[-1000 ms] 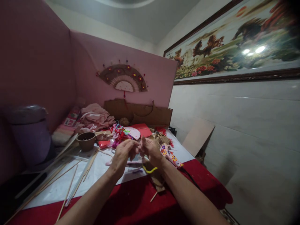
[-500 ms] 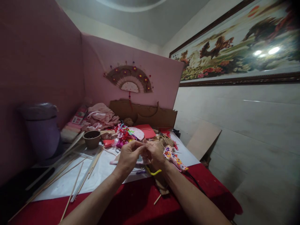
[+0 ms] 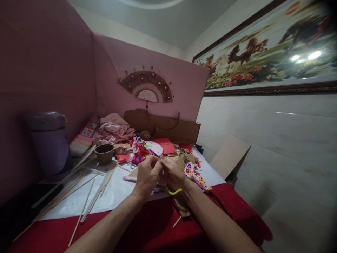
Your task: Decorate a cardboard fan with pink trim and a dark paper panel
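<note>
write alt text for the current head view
A bare left hand and right hand meet over a cluttered craft table; anything held between them is unclear. Behind, a flower-trimmed fan hangs on a pink panel.

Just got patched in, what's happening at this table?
A person's left hand and right hand meet over the table, fingertips close together; whatever they work on is too small and hidden to make out. A bent yellow strip shows beside the right hand. A brown pot and thin sticks are off to the left, a flower-patterned piece to the right, and a fan-shaped decoration against the pink panel behind.
</note>
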Tool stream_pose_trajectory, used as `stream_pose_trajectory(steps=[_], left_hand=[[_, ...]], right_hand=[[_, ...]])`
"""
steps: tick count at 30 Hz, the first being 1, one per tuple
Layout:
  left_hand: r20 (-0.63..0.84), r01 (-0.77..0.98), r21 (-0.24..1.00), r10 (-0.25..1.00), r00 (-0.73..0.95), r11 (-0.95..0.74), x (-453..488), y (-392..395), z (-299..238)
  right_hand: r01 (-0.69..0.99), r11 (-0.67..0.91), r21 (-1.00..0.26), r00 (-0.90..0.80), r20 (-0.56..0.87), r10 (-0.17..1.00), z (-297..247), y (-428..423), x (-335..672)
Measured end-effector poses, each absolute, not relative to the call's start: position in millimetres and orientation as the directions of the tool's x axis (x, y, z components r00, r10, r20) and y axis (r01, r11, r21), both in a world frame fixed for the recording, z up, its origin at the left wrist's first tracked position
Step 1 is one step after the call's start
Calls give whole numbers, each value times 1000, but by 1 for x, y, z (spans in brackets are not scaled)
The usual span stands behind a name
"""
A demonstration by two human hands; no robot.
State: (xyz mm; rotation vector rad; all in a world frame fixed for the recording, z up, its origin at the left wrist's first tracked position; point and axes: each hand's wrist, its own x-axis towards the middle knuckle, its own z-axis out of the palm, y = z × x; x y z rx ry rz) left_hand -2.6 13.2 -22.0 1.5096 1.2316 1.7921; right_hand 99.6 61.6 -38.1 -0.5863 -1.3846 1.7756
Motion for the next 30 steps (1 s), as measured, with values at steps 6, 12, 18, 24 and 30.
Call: stream_pose_trajectory(steps=[6, 12, 18, 24, 30], left_hand=[[489, 131, 869, 784, -381, -478, -22, 18, -13], [573, 175, 820, 777, -261, -545, -15, 9, -8], [687, 416, 690, 717, -118, -592, -17, 14, -20], [721, 606, 553, 693, -3, -572, -19, 16, -24], [724, 622, 564, 687, -57, -543, -20, 16, -22]], right_hand=[[-308, -131, -942, -637, 102, 764, -29, 56, 105], [-255, -12, -967, -549, 134, 825, -30, 57, 104], [-219, 136, -966, -459, 225, 859, -33, 58, 102], [-171, 258, -951, -379, 305, 874, -31, 52, 100], [-165, 238, -957, -430, 287, 856, -34, 48, 98]])
